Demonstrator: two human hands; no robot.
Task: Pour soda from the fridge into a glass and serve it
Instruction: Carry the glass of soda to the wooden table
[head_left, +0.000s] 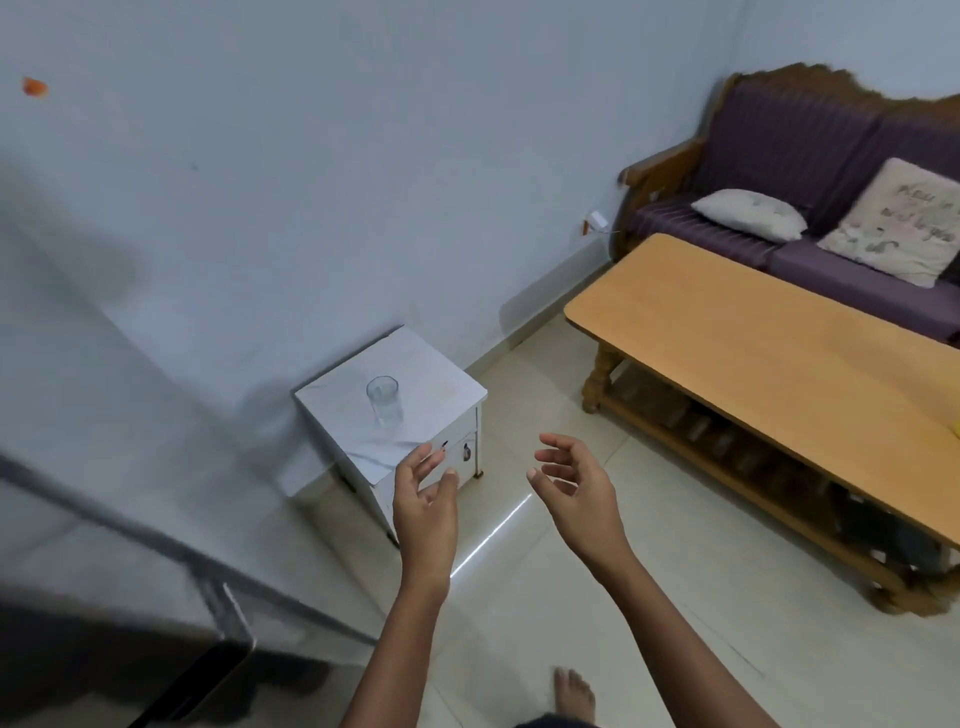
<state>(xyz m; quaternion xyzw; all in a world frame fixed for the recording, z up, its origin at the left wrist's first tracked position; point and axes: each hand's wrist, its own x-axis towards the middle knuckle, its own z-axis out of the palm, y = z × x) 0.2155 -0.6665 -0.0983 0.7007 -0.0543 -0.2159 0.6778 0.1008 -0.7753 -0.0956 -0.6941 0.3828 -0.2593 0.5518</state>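
An empty clear glass (384, 400) stands upright on top of a small white cabinet (441, 384) against the wall. My left hand (423, 499) hovers in front of the cabinet's near corner, fingers apart, holding nothing. My right hand (574, 491) is raised beside it over the floor, also with fingers spread and nothing in it. A large grey fridge (104, 467) fills the left side, blurred, its door shut. No soda bottle or can is in view.
A long wooden coffee table (779, 338) stands to the right, with a purple wooden-framed sofa (810, 156) and two cushions behind it. Pale tiled floor (649, 597) lies between cabinet and table. My bare foot (574, 693) shows at the bottom.
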